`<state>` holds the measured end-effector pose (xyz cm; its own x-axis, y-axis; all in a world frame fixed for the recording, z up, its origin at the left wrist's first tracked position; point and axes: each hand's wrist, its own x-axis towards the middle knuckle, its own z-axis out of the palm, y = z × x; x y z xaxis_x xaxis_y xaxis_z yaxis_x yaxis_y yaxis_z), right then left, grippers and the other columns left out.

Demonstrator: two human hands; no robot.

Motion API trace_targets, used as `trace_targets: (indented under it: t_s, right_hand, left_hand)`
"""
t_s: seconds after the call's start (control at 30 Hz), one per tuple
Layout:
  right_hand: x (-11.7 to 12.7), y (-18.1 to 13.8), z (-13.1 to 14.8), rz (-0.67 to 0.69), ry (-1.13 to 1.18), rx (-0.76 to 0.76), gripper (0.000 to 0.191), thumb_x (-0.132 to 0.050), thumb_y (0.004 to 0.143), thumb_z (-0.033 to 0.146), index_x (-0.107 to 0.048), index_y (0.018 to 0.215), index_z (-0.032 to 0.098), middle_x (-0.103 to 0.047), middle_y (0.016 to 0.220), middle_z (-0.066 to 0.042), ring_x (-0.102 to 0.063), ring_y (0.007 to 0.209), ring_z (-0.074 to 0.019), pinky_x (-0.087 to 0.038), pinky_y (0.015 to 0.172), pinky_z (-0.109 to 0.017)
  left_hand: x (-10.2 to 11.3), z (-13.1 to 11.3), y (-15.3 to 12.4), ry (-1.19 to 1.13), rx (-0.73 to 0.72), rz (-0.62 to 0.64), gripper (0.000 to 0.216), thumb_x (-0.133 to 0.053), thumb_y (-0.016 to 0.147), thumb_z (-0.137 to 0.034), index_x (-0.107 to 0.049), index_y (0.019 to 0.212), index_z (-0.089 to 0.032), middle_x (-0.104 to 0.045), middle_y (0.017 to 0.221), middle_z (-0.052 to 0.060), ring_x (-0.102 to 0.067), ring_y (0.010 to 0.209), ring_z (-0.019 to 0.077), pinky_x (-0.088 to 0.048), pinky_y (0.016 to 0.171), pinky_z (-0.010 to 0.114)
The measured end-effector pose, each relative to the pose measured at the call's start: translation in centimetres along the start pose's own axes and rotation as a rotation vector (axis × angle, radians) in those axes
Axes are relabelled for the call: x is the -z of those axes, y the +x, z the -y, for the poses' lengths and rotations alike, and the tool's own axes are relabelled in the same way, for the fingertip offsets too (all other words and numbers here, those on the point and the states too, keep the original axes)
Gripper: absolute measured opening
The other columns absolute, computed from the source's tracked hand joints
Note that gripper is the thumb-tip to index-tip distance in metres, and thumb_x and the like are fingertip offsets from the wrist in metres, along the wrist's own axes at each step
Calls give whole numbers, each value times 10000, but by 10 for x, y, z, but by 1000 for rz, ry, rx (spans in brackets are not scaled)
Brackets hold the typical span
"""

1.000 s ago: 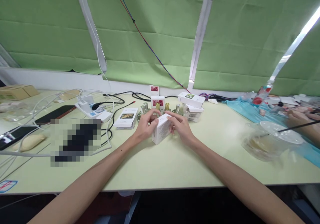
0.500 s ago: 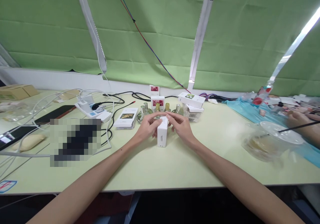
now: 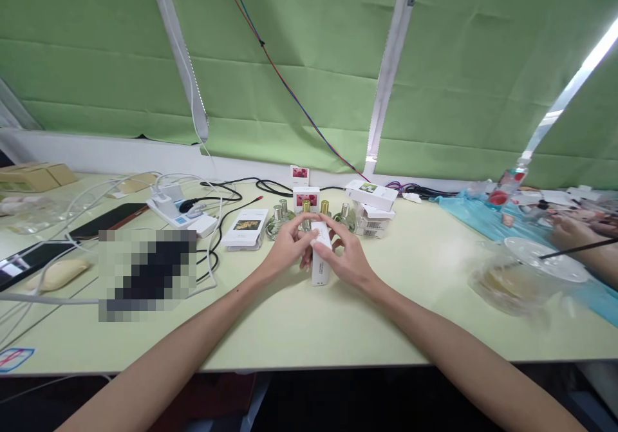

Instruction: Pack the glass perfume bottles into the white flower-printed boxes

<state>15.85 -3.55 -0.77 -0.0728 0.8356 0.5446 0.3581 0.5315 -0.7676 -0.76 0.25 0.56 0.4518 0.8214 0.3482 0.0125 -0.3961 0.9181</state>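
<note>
Both my hands grip a small white carton [image 3: 319,263] that stands on end on the pale green table [image 3: 309,322]. My left hand [image 3: 288,246] pinches its upper left side. My right hand [image 3: 346,255] wraps round its right side and top. Just behind the carton stand several small glass perfume bottles [image 3: 305,211] with gold and silver caps. More white cartons lie around them: a flat one [image 3: 244,226] to the left, a stack [image 3: 371,206] to the right, and two with red pictures [image 3: 305,195] at the back.
Cables, a white power strip [image 3: 179,212] and phones [image 3: 103,219] cover the table's left side. At the right stand a clear plastic lidded bowl [image 3: 521,271] and a blue plastic sheet [image 3: 476,216]. Another person's hand [image 3: 574,232] holds a thin stick there.
The carton lay tilted on a broad face between my hands; I turned it upright onto its narrow end, and my right hand closed further round it.
</note>
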Motion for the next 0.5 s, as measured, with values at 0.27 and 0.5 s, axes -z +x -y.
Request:
trace_targets:
  t_s: [0.27,0.5]
  right_hand:
    - [-10,-4,-2,4,-220,137,754,-695,849,537,-478,1507,238,-560,1453,-130,-488,1370,-308,-428,1131,-509]
    - [-11,-3,-5,-39,-254,163,637,-692,856,472,-563,1432,230,-599,1392,-125,-529,1326,-292,-458,1121,-481]
  left_hand:
    - [1,3,0,18,32,-41,439,-624,903,-500,-529,1212,-203,-517,422,-108,-486,300,120,-382,342,196]
    - [-7,11,0,183,-89,-263,312,-516,965,-490,-614,1036,-202,-579,625,-39,-514,491,99,-386,462,201]
